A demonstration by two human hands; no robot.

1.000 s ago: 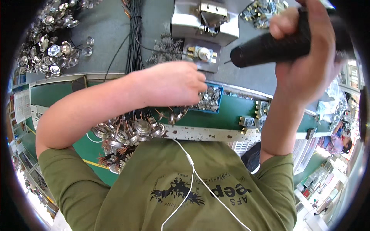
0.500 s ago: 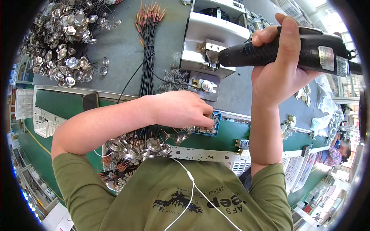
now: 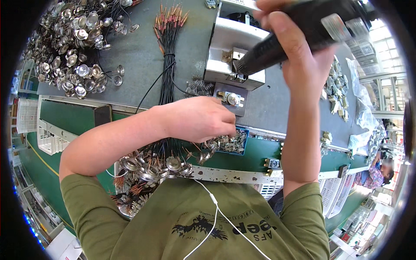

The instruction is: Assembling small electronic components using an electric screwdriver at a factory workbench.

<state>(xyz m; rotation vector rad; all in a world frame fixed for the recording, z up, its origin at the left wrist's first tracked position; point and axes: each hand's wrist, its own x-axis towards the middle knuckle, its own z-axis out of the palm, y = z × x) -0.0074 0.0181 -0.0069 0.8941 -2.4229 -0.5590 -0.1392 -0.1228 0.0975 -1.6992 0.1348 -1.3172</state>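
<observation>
My right hand point(image 3: 299, 54) is wrapped around a black electric screwdriver point(image 3: 266, 54). The tool slants down to the left, its nose at the small metal bracket point(image 3: 237, 56) on the front of a silver box-shaped machine point(image 3: 234, 37). My left hand point(image 3: 201, 119) hovers at the edge of a blue tray point(image 3: 247, 138) filled with small metal parts point(image 3: 229, 144). Its fingers are pinched together; whatever lies between them is hidden. Just beyond that hand, a round white-and-metal component with brass tabs point(image 3: 231, 99) rests on a metal block point(image 3: 242, 108) before the machine.
A tied bundle of black wires point(image 3: 169, 69) with reddish ends lies left of the machine. Many metal cup-shaped parts point(image 3: 82, 69) heap at the far left; more point(image 3: 173, 164) hang near my body. Loose components point(image 3: 338, 93) and clear plastic point(image 3: 366, 108) lie right. A person point(image 3: 376, 173) sits far right.
My right hand and the screwdriver have swung up and leftward, tilting the tool more steeply. My left hand has drawn slightly back left, uncovering more of the blue tray.
</observation>
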